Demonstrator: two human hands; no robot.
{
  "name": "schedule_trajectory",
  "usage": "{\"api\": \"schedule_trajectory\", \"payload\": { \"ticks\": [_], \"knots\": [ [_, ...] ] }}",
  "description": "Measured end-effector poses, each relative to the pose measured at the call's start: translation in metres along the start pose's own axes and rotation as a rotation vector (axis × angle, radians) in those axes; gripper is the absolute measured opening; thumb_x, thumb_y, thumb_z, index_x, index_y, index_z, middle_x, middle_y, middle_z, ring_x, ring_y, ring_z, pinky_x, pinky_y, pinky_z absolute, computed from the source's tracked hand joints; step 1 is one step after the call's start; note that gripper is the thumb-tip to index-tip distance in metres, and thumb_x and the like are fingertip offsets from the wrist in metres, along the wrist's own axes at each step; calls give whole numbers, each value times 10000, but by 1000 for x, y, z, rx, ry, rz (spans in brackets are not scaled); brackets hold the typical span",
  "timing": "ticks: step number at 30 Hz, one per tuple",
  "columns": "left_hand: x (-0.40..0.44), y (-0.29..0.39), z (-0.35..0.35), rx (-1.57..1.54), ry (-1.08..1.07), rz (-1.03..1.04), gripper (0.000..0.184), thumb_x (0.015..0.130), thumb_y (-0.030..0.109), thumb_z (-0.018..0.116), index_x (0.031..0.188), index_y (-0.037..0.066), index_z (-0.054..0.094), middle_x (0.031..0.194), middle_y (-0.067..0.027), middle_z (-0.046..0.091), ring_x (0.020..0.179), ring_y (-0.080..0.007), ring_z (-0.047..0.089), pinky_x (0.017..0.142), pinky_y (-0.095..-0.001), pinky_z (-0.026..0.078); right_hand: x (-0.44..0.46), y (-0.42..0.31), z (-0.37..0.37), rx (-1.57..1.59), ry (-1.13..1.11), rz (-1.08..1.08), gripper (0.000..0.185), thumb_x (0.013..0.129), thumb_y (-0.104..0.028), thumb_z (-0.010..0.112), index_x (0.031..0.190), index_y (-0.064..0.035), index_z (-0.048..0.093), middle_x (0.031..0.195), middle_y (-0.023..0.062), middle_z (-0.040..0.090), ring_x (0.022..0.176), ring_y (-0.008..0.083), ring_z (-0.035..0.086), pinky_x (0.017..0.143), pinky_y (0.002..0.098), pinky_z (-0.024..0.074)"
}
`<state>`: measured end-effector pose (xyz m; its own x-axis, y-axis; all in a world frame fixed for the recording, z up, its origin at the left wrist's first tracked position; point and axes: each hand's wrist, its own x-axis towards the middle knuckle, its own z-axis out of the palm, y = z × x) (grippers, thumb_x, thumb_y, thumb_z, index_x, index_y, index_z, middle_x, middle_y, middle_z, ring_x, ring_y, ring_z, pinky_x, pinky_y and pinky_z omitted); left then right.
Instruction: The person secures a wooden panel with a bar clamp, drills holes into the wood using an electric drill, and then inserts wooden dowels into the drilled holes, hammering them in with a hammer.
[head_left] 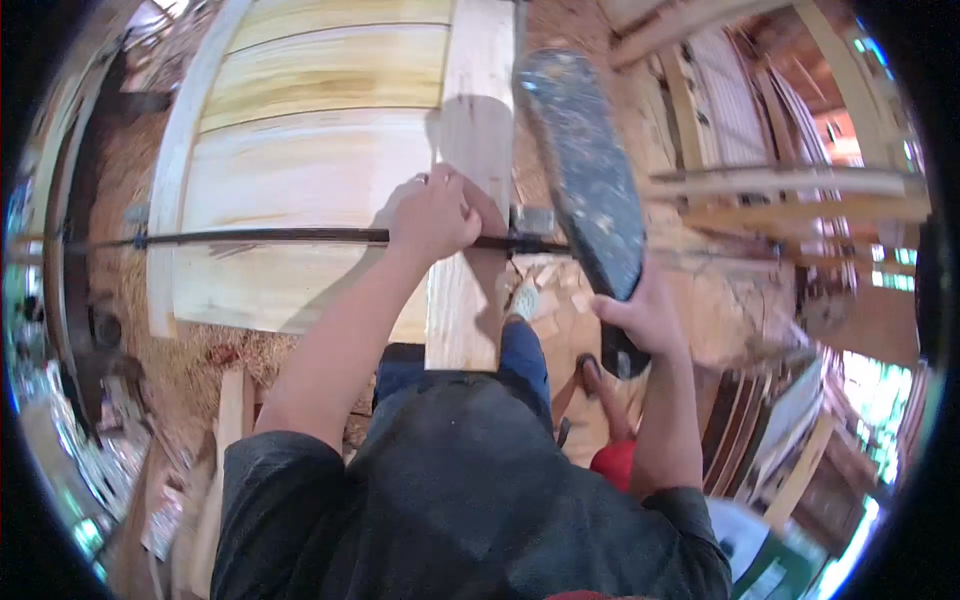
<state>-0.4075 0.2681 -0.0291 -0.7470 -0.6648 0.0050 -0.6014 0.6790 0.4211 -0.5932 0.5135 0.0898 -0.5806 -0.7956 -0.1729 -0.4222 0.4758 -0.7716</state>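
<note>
Right hand (652, 312) clenched round the narrow end of a dark speckled club (590, 165), which is up beside the right edge of a wooden panel (300, 165) with a long dark bar (270, 236) across it. Left hand (432, 215) bent over the panel's right board (462, 320) by that bar, fingers curled, can't tell from here whether they pinch anything; panel lies in front of the person (450, 480), wood scraps (546, 300) near it

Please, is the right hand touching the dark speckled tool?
Touching: the head view shows the right hand gripping the dark speckled tool near its lower end, with the thumb over it.
</note>
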Motion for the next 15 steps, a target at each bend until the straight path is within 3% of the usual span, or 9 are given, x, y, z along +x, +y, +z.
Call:
{"api": "schedule_trajectory", "payload": {
  "ticks": [1,4,5,8,9,12,13,15],
  "knots": [
    [0,1,2,39,44,0,357,804,330,671,1018,45,693,1108,-149,632,958,-382,676,859,-498,564,42,-1,0,38,-128,-33,841,601,-268,824,1322,56,535,1072,156,675,1009,293,650,969,393,496],
    [-2,4,9,29,134,-12,308,790,326,679,951,65,701,1021,-139,632,924,-362,672,821,-487,569,142,-2,13,-9,-337,-159,725,619,-301,831,1202,61,595,1001,162,675,955,260,649,905,384,513],
    [0,5,9,50,119,-20,293,787,323,679,933,70,699,1003,-135,631,915,-357,668,809,-486,569,168,-6,17,-68,-439,-135,741,636,-323,843,1215,46,564,969,118,662,922,235,636,862,383,517],
    [-1,9,4,109,76,-41,257,780,316,681,888,83,694,964,-127,627,895,-345,659,782,-484,568,245,27,54,-27,-665,-119,722,638,-327,846,1188,47,565,925,111,660,894,240,655,843,382,534],
    [0,8,4,123,66,-33,251,779,315,680,881,86,691,960,-127,625,893,-342,656,778,-483,567,260,34,66,-85,-628,-166,738,676,-359,845,1227,53,577,978,179,689,954,302,686,881,415,540],
    [4,12,2,128,60,-13,219,765,289,691,848,87,676,930,-119,613,883,-332,645,763,-478,561,268,22,66,-284,-431,-332,781,705,-415,851,1277,48,590,1057,256,697,1012,375,688,905,456,535],
    [4,12,1,120,63,-1,213,762,282,694,846,88,674,925,-118,610,882,-332,643,762,-476,561,266,15,56,-280,-471,-340,743,794,-449,813,1316,32,595,1146,286,689,1057,438,668,931,489,524],
    [4,9,4,110,81,24,183,755,250,706,839,90,671,908,-110,598,877,-332,638,764,-465,559,264,26,40,-198,-429,-346,656,858,-427,773,1303,27,610,1138,262,697,1042,406,681,917,458,533]
  ]
}}
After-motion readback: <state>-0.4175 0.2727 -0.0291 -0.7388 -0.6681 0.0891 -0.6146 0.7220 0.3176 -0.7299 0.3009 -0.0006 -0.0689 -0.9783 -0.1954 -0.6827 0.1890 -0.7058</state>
